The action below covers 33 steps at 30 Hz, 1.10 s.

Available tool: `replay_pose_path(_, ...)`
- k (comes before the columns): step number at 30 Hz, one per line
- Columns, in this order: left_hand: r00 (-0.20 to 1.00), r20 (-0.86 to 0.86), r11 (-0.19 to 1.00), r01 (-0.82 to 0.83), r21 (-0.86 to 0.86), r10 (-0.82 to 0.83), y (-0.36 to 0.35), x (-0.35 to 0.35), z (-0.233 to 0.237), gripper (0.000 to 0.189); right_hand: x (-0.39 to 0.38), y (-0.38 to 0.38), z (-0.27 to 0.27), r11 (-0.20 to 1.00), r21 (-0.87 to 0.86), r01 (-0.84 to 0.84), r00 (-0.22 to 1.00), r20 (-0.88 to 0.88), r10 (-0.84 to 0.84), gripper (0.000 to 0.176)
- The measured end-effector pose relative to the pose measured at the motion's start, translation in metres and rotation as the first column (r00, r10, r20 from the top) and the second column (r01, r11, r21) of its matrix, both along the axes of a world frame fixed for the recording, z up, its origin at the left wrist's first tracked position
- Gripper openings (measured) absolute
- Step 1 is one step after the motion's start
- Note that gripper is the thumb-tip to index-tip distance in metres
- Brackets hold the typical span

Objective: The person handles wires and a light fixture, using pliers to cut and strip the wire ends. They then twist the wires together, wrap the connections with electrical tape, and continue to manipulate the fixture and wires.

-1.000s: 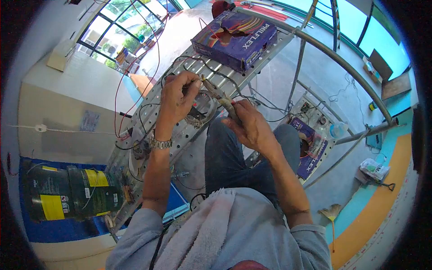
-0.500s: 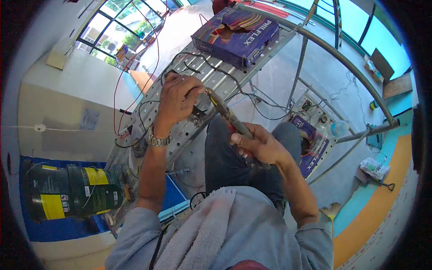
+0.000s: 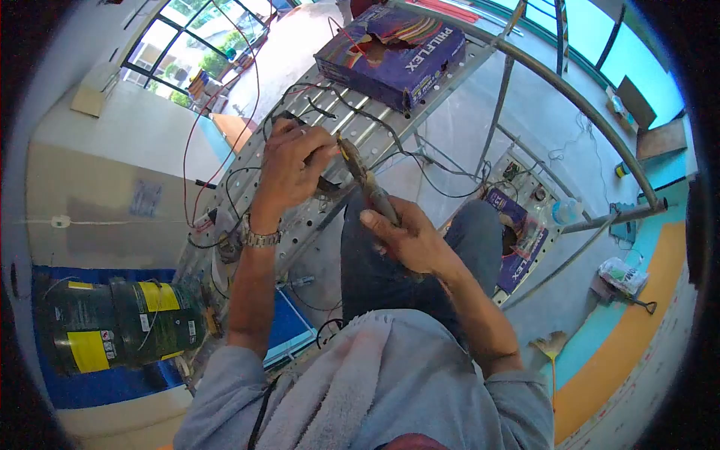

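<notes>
In the head view my right hand (image 3: 412,238) is wrapped around a long, worn grey-brown rod (image 3: 363,176) with a yellowish strip near its upper end. The rod slants up and left toward my left hand. My left hand (image 3: 294,169), above a metal watch, is closed with its fingers curled. A dark piece (image 3: 328,184) shows just beneath it; whatever is inside the fingers is hidden. Both hands are above my lap, beside a perforated metal scaffold plank (image 3: 304,225). Black cable (image 3: 367,116) lies on the plank beyond the hands.
A torn purple PHILFLEX box (image 3: 390,56) sits at the plank's far end. Scaffold tubing (image 3: 581,105) curves along the right. Another purple box (image 3: 517,266) and a plastic bottle (image 3: 566,211) are on a lower platform. Dark buckets (image 3: 116,322) stand at left; red wires (image 3: 196,142) hang nearby.
My right hand and the rod have shifted slightly left and up. My left hand has moved a little left, still closed. The view has tilted slightly.
</notes>
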<state>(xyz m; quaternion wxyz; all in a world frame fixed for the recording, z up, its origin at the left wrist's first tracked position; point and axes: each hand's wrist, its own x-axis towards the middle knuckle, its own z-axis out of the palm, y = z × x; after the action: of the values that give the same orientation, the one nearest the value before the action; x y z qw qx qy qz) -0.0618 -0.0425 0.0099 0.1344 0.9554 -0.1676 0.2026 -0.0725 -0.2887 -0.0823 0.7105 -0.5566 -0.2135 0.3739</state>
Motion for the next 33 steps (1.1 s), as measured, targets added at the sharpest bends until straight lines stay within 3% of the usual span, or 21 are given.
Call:
replay_pose_path(1, 1.0, -0.016, 1.0, -0.009, -0.016, 0.008, 0.001, 0.0, 0.002, 0.008, 0.001, 0.003, 0.003, 0.999, 0.029, -0.031, 0.996, -0.082, 0.033, 0.039)
replay_pose_path(4, 0.999, 0.016, 0.999, 0.04, -0.019, -0.04, 0.005, 0.002, 0.001, 0.008, -0.002, 0.004, 0.003, 0.933, 0.359, -0.005, 0.913, -0.378, 0.151, 0.036)
replay_pose_path(7, 0.999, -0.024, 0.999, -0.033, 0.019, 0.034, 0.002, 0.004, 0.004, 0.006, -0.003, 0.002, 0.005, 0.844, 0.534, 0.055, 0.815, -0.512, 0.271, 0.034)
replay_pose_path(10, 0.998, 0.036, 0.999, -0.045, -0.016, 0.046, 0.004, 0.007, 0.002, 0.005, 0.001, -0.01, 0.009, 0.866, 0.5, -0.019, 0.84, -0.461, 0.285, 0.042)
replay_pose_path(13, 0.999, 0.033, 0.999, -0.033, 0.007, 0.033, 0.0, 0.009, 0.0, 0.005, -0.001, -0.031, 0.01, 0.811, 0.585, 0.014, 0.704, -0.582, 0.407, 0.04)
replay_pose_path(16, 0.998, 0.058, 0.999, -0.039, 0.028, 0.037, -0.003, 0.006, -0.003, 0.004, 0.002, -0.033, -0.009, 0.731, 0.682, 0.016, 0.608, -0.588, 0.534, 0.034)
replay_pose_path(19, 0.997, 0.073, 0.999, 0.0, -0.052, 0.004, -0.001, 0.004, -0.002, 0.004, 0.023, -0.032, -0.019, 0.944, 0.161, -0.289, 0.925, -0.208, 0.319, 0.031)
replay_pose_path(20, 0.997, 0.071, 1.0, -0.01, 0.001, 0.01, 0.0, 0.004, -0.002, 0.004, 0.026, -0.027, -0.026, 0.988, 0.011, -0.153, 0.978, 0.143, 0.15, 0.029)
replay_pose_path(21, 0.998, 0.066, 0.998, -0.017, 0.052, 0.013, 0.001, 0.005, -0.004, 0.004, 0.027, -0.022, -0.033, 0.996, -0.079, 0.039, 0.871, 0.491, 0.005, 0.027)
replay_pose_path(22, 0.998, 0.058, 0.995, -0.016, 0.103, 0.01, 0.0, 0.006, -0.005, 0.004, 0.026, -0.022, -0.038, 0.962, -0.095, 0.256, 0.623, 0.777, -0.089, 0.026)
replay_pose_path(25, 0.997, 0.031, 0.997, -0.068, 0.037, 0.067, -0.004, 0.01, -0.003, 0.005, 0.021, -0.01, -0.033, 0.931, -0.044, 0.361, 0.612, 0.765, -0.201, 0.026)
replay_pose_path(31, 0.999, 0.04, 1.0, -0.02, -0.012, 0.021, -0.003, 0.005, 0.002, 0.004, 0.007, 0.029, -0.024, 0.882, -0.057, 0.467, 0.636, 0.715, -0.291, 0.027)
replay_pose_path(33, 0.999, 0.021, 0.999, -0.034, 0.006, 0.034, -0.002, 0.007, 0.0, 0.004, 0.011, 0.025, -0.025, 0.933, -0.088, 0.348, 0.743, 0.632, -0.218, 0.027)
